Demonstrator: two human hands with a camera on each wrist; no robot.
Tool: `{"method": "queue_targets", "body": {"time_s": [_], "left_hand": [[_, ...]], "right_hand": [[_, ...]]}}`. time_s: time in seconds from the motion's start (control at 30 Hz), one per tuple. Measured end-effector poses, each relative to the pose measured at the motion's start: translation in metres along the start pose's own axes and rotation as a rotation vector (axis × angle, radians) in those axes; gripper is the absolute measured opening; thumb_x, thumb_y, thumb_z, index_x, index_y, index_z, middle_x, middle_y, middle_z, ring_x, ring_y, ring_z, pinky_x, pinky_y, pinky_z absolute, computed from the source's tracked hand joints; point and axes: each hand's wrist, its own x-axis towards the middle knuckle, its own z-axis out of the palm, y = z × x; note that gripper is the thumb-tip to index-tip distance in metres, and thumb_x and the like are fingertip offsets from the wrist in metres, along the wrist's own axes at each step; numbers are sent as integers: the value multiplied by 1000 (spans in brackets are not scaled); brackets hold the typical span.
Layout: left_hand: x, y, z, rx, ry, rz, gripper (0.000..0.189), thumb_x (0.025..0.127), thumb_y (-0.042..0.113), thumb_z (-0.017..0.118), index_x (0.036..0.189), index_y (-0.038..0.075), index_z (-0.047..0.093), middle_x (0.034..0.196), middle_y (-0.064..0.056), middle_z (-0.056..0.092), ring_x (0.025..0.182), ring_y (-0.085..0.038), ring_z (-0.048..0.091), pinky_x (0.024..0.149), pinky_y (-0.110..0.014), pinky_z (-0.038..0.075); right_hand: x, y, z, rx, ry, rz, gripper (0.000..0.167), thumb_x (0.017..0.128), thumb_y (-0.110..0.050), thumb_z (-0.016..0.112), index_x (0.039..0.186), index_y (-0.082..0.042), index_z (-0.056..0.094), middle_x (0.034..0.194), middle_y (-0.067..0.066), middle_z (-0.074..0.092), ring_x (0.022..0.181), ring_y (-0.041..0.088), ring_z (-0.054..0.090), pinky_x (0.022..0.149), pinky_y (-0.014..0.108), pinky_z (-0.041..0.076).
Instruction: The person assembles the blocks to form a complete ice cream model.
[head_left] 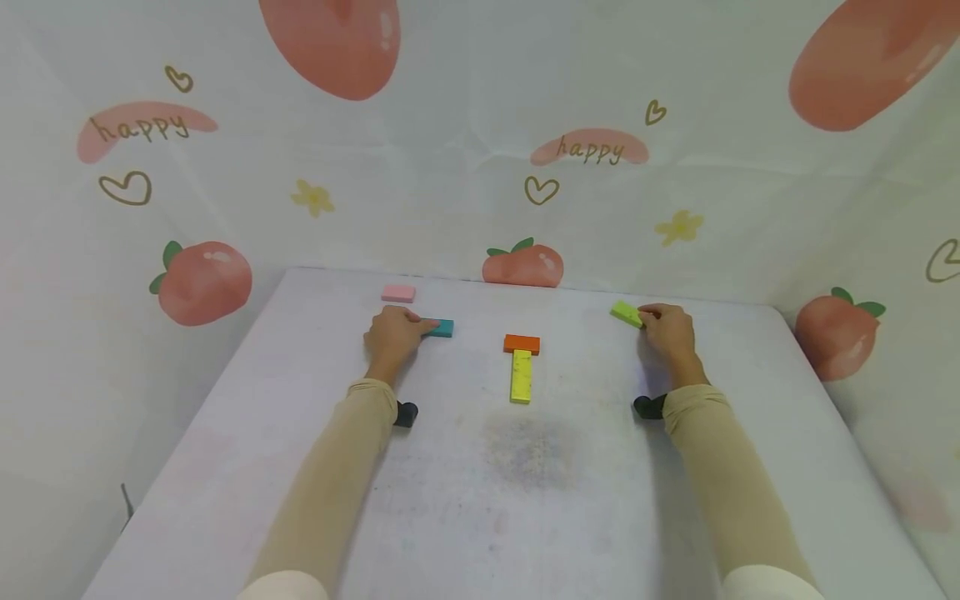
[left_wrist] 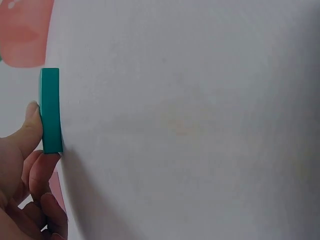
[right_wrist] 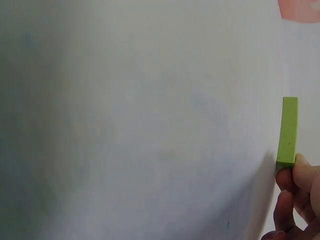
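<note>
At the back left, my left hand (head_left: 392,337) grips a teal block (head_left: 441,327) lying flat, long side across the table. The left wrist view shows the thumb (left_wrist: 33,120) along one face of the teal block (left_wrist: 52,110) and a curled finger at its end. My right hand (head_left: 670,332) pinches the near end of a lime green block (head_left: 626,313), which lies slanted at the back right. In the right wrist view, thumb and forefinger meet at the lower end of the green block (right_wrist: 287,132); the other fingers curl beneath.
Between the hands, an orange block (head_left: 522,344) lies crosswise against the far end of a yellow block (head_left: 521,377), forming a T. A pink block (head_left: 398,293) lies behind the left hand. A fruit-printed cloth (head_left: 465,167) hangs behind the white table (head_left: 480,517).
</note>
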Motion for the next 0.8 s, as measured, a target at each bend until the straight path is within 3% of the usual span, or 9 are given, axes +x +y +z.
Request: {"method": "queue_targets", "body": {"time_s": [0.8], "left_hand": [[-3,35,27,9,-27,35,43,85,52,78,102,13,76,103,-5,78,99,-30,70,95,-47,49]], "right_hand": [[4,-31,30,5,-74,-82,35,107,-20,50,132,-2,66,133,23,67,118,38,61,100,50,49]]}}
